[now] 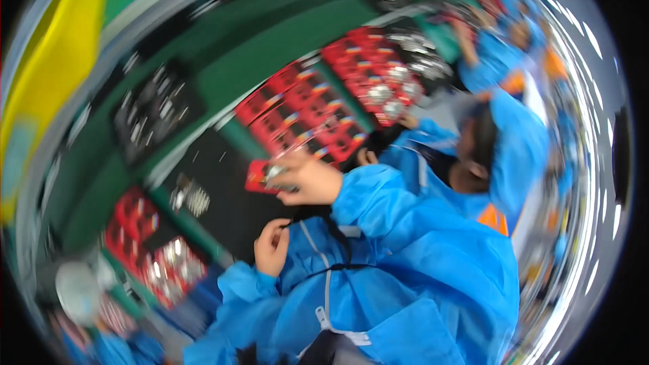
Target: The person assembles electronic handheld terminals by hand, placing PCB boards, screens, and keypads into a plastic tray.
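Head view shows the right hand (312,177) clamped on a small red rectangular packet (256,176) above the flat black surface (220,192) near its right edge, where loosened fingers could drop it, the curled left hand's (272,249) hold being unclear.

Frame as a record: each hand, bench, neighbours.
right hand: holds small red rectangular piece with something silvery, details blurred
left hand: curled near front of blue zip jacket; grip unclear
bench: black flat surface, shiny silvery parts toward its left
beyond right hand: rows of red rectangular packs
right side: co-worker in blue
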